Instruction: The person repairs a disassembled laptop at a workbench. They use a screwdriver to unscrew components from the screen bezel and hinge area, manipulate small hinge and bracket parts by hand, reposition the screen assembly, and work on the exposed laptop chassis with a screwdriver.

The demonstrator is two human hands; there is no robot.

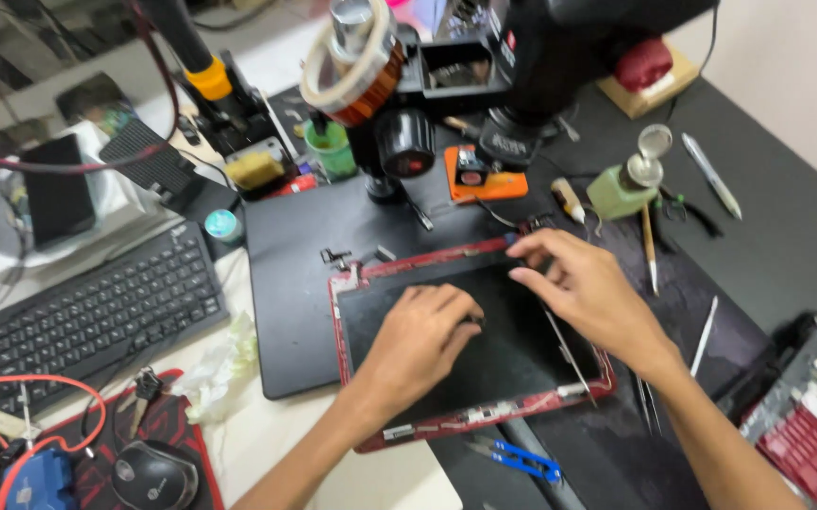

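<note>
Red-framed laptop lid lies lengthwise left-right under both hands.

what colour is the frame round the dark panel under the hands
Red, worn and scuffed; the frame borders the dark panel, seen in the head view.

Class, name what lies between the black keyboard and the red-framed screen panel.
In the head view, the black mat's left part lies between keyboard and panel, plus crumpled white tissue.

Head view, steeply down, close.
</note>
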